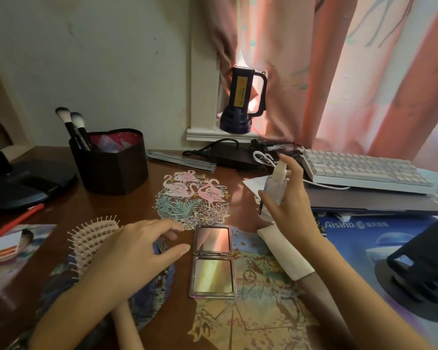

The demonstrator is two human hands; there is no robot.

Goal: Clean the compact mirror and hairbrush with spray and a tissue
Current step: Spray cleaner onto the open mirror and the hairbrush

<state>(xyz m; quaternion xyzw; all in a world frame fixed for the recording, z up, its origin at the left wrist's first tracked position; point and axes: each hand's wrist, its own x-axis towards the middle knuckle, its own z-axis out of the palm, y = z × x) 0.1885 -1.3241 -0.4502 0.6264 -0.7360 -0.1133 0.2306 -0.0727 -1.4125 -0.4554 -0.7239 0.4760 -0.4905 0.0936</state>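
Observation:
The square compact mirror point(213, 261) lies open and flat on the desk, both mirror faces up. My right hand point(291, 205) holds a small clear spray bottle point(276, 184) above and to the right of it, forefinger on the pump top. A folded white tissue point(283, 251) lies under my right wrist, right of the mirror. My left hand point(137, 251) hovers just left of the mirror, fingers spread, holding nothing. The pale pink hairbrush point(89, 238) lies bristles up at the left, partly hidden by my left hand.
A dark heart-shaped holder point(111, 168) with makeup brushes stands at the back left. A white keyboard point(364, 170) sits at the back right over a laptop. A dark phone stand point(420, 269) is at the right. A flashlight point(243, 99) stands on the sill.

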